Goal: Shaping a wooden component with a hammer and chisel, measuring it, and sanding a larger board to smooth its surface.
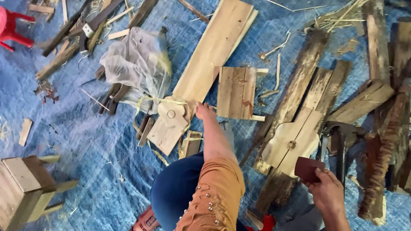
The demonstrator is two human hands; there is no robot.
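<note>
Starting at the left edge of the blue tarpaulin (85,141), we pass a red plastic stool (13,25) cut off at the top left corner and a small wooden stool (25,188) lying near the bottom left, only partly in frame. Moving in, there's a crumpled clear plastic bag (137,64) on dark offcuts, with a yellow measuring tape (147,102) trailing out from under it.

Now our left hand (203,112), arm stretched out in an orange studded sleeve, reaches the shaped wooden cutout (171,124) lying mid-tarpaulin at the foot of a long pale plank (214,51). The fingers are curled at the cutout's right edge, touching it; whether they've truly gripped it, we can't tell, as the hand is seen from behind. That piece looks stiff, flat and fairly light, with rough sawn edges. We judge a pinch across the narrow waist below the round top the safest hold.

Just right of the hand sits a square slatted panel (236,92), then a second pale cutout (293,143) resting on weathered boards. Near it, a hammer (340,141), its handle half lost in shadow.

Bottom right, our right hand (327,192) pinches a dark red-brown sheet, likely sandpaper (308,169), between thumb and fingers, loosely closed. The wrist is cut off by the frame.
</note>
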